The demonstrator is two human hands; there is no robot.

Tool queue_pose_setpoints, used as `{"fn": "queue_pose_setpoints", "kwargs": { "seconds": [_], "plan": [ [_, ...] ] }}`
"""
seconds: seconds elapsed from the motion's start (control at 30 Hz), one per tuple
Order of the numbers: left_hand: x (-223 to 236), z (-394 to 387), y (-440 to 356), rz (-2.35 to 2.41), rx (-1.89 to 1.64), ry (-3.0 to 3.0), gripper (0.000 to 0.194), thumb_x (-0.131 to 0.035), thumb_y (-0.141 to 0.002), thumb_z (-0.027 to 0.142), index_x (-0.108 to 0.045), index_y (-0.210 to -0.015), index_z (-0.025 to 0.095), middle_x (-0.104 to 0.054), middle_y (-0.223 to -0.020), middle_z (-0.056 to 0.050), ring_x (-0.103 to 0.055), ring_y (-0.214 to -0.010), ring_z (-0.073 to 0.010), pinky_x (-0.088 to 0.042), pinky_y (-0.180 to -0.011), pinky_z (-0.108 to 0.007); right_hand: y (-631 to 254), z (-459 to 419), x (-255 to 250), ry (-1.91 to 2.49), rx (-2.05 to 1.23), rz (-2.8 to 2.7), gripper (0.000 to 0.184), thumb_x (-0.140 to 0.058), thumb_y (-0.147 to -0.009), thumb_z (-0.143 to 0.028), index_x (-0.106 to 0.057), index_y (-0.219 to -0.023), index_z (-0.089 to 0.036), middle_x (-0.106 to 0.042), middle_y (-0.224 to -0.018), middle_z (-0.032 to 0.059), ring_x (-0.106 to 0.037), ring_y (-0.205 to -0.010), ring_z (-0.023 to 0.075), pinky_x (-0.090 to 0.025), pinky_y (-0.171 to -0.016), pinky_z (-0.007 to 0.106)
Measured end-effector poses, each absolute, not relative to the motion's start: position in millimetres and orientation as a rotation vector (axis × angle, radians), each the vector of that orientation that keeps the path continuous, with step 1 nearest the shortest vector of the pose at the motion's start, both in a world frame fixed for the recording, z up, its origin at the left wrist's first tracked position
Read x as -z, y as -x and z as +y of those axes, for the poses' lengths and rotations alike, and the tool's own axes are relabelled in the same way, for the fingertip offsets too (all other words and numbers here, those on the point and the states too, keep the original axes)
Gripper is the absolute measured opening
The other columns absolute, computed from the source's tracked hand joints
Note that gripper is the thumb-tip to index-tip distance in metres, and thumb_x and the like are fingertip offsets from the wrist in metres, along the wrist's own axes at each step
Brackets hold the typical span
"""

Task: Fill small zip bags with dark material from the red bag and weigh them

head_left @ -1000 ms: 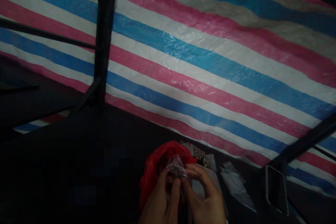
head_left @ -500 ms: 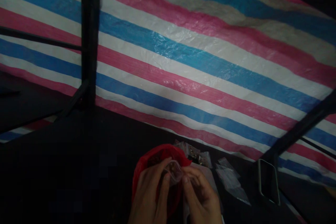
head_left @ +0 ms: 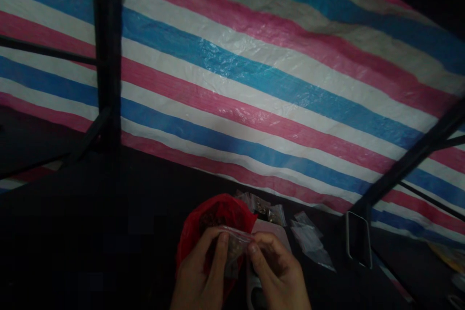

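Observation:
Between my two hands is a small clear zip bag (head_left: 236, 247) with little brownish-gold pieces in it; its top edge looks drawn flat. My left hand (head_left: 203, 266) pinches the bag's left upper corner between thumb and fingers. On the other corner, the thumb and curled fingers of my right hand (head_left: 278, 266) grip the rim. Behind and below the bag stands an open red plastic bag (head_left: 232, 206), its contents dark and hard to make out. Partly covered by my right hand is a pale flat device (head_left: 271, 228), perhaps a scale.
Several filled small zip bags (head_left: 261, 207) lie behind the pale device. To the right are flat clear bags (head_left: 310, 242) and a phone-like object (head_left: 359, 240) with a light rim. A striped plastic sheet (head_left: 236, 106) hangs behind the dark table, with dark frame bars (head_left: 109, 68) before it.
The small zip bag's mouth was spread open and is now pulled straight and flat between my hands. The view has shifted slightly to the right.

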State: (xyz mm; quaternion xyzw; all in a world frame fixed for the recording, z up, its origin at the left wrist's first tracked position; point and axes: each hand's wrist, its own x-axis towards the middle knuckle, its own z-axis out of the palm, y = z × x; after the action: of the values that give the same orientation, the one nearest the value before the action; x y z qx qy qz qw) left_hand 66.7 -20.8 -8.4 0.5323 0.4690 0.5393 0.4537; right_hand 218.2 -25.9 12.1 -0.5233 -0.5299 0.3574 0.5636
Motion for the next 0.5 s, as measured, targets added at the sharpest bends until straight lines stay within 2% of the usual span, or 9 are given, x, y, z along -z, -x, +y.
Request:
{"fn": "queue_pose_setpoints", "kwargs": {
  "seconds": [0.17,0.3,0.4,0.5],
  "plan": [
    [12,-23,-74,1.094,-1.263,-1.340,0.046,-0.044,-0.104,0.063,-0.071,-0.103,0.026,-0.082,-0.102,-0.004,-0.077,-0.088,-0.0206,-0.060,-0.080,-0.026,-225,-33,-10,1.339,-0.699,-1.349,0.054,-0.070,-0.086,-0.075,-0.079,-0.085,-0.022,-0.076,-0.076,0.0053,-0.070,-0.067,0.0193,-0.058,-0.062,0.024],
    [13,-25,-79,1.064,-1.268,-1.351,0.044,-0.043,-0.105,0.061,-0.069,-0.096,0.027,-0.082,-0.097,-0.004,-0.076,-0.082,-0.0201,-0.059,-0.076,-0.026,-234,-37,-1,1.343,-0.665,-1.427,0.044,-0.064,-0.097,-0.064,-0.080,-0.100,-0.023,-0.079,-0.090,0.0072,-0.073,-0.076,0.0215,-0.059,-0.066,0.024],
    [11,-27,-81,1.056,-1.261,-1.346,0.041,-0.046,-0.104,0.059,-0.070,-0.096,0.027,-0.082,-0.095,-0.003,-0.076,-0.081,-0.0203,-0.059,-0.075,-0.026,-240,-38,5,1.318,-0.634,-1.480,0.035,-0.065,-0.099,-0.055,-0.078,-0.095,-0.023,-0.077,-0.086,0.0055,-0.072,-0.077,0.0212,-0.059,-0.069,0.024],
    [8,-30,-84,1.041,-1.328,-1.328,0.037,-0.048,-0.104,0.054,-0.072,-0.095,0.028,-0.082,-0.092,-0.002,-0.076,-0.081,-0.0204,-0.059,-0.076,-0.026,-243,-38,9,1.353,-0.561,-1.507,0.034,-0.060,-0.102,-0.052,-0.075,-0.090,-0.024,-0.073,-0.080,0.0028,-0.069,-0.074,0.0189,-0.057,-0.069,0.022]
  ]
}}
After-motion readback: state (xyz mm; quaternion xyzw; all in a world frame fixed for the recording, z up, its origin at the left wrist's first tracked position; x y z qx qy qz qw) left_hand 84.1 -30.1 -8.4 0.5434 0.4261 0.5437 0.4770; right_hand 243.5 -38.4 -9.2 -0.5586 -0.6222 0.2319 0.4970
